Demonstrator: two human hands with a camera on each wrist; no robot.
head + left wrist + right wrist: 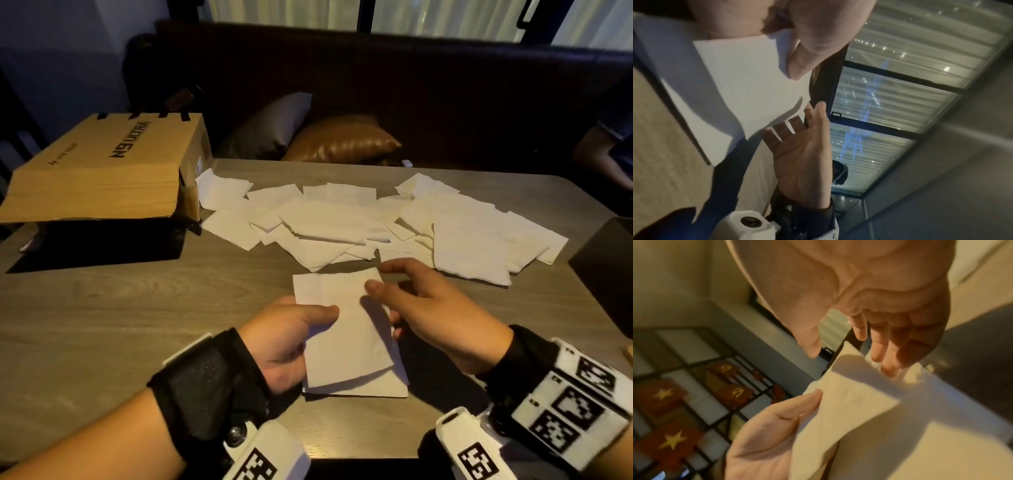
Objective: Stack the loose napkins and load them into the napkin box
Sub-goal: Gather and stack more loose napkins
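I am pinching the small stack of thin white paper napkins (pixel 346 339) with my left hand (pixel 286 342) while my right hand (pixel 428 308), fingers loosely open, is hovering beside it, so the top sheets may be sliding askew.

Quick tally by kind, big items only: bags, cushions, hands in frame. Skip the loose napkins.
Paper bag: 1
Cushions: 2, grey and brown
Hands: 2, left hand and right hand, both on the napkin stack
Total: 5
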